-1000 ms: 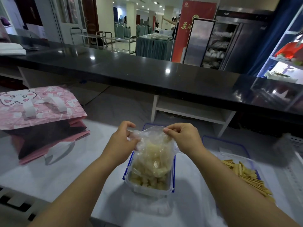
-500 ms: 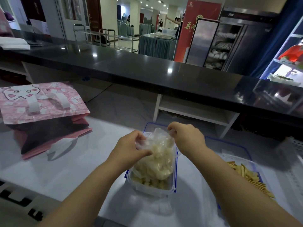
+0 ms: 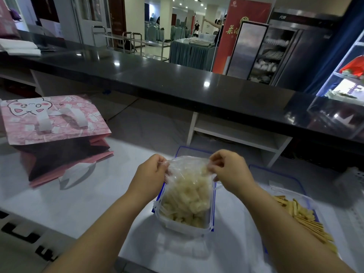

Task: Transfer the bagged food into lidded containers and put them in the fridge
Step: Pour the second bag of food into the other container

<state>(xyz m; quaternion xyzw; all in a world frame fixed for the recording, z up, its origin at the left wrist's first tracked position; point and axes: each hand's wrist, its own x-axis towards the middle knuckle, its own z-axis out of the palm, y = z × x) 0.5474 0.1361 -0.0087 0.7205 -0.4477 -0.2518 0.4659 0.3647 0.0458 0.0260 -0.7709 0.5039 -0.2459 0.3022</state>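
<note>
A clear plastic bag (image 3: 187,186) of pale yellowish food pieces stands in a clear container (image 3: 183,225) with blue clips, on the white table in front of me. My left hand (image 3: 149,176) pinches the bag's top left edge. My right hand (image 3: 228,170) pinches its top right edge. Both hold the bag's mouth above the container. To the right, a second clear container (image 3: 291,196) with a blue rim holds yellow stick-shaped food (image 3: 303,219); my right forearm partly covers it.
A pink cartoon-print bag (image 3: 53,119) lies on its side at the table's left. A blue-rimmed lid (image 3: 185,149) lies behind the container. A long black counter (image 3: 177,81) runs across beyond the table, with white shelves (image 3: 236,133) under it. A white crate edge (image 3: 354,186) shows far right.
Both hands dipped toward the container with the bag, then shifted their pinch on its top edge and spread its mouth wider. My view moved slightly closer.
</note>
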